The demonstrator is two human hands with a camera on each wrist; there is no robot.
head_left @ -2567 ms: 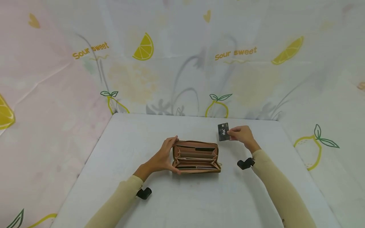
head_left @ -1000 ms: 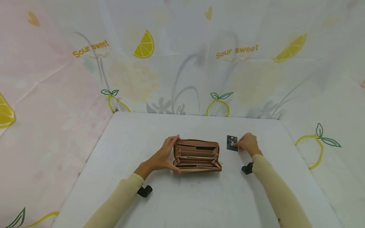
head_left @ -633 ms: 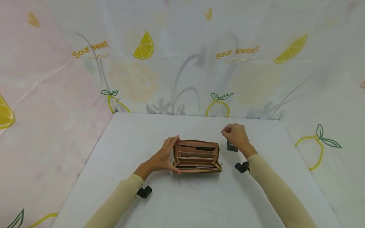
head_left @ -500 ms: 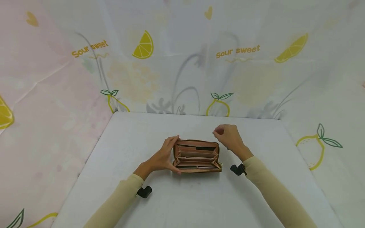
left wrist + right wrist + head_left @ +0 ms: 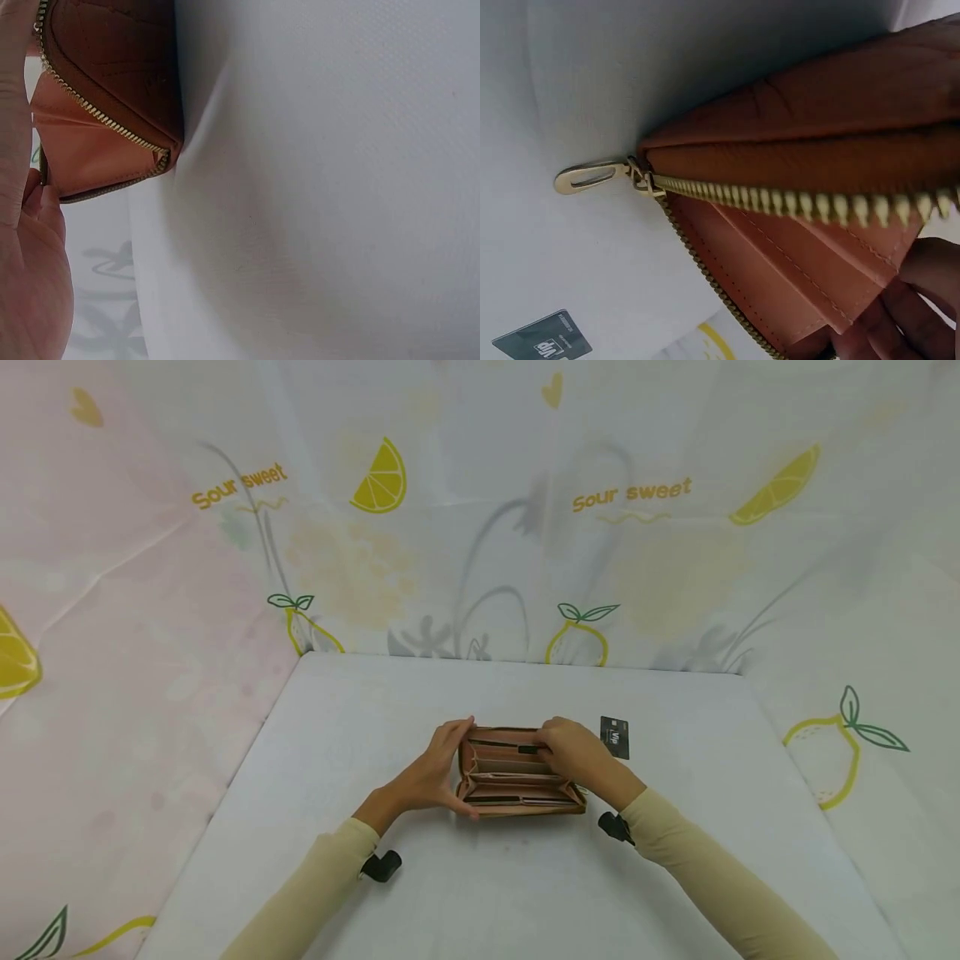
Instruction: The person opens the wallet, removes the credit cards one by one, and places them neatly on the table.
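An unzipped brown zip-around wallet (image 5: 517, 768) stands with its compartments facing up on the white table. My left hand (image 5: 431, 768) grips its left end, fingers at the back edge and thumb at the front. My right hand (image 5: 577, 756) reaches into the wallet's back right side, its curled fingers at a dark card (image 5: 527, 749) in the back slot. I cannot tell whether they pinch this card. Behind the right wrist, a black VIP card (image 5: 615, 737) lies flat on the table. The right wrist view shows the wallet's brass zipper pull (image 5: 592, 176) and the right fingers (image 5: 922, 307) inside.
More card edges (image 5: 491, 799) show in the wallet's front slots. The white table (image 5: 480, 893) extends around it, with a lemon-printed cloth (image 5: 480, 527) hanging behind and at the sides. Each wrist carries a small black camera (image 5: 382, 866).
My right hand laid the black VIP card on the table right of the wallet, let go, and moved left into the wallet's back slot. The left hand keeps its grip in place.
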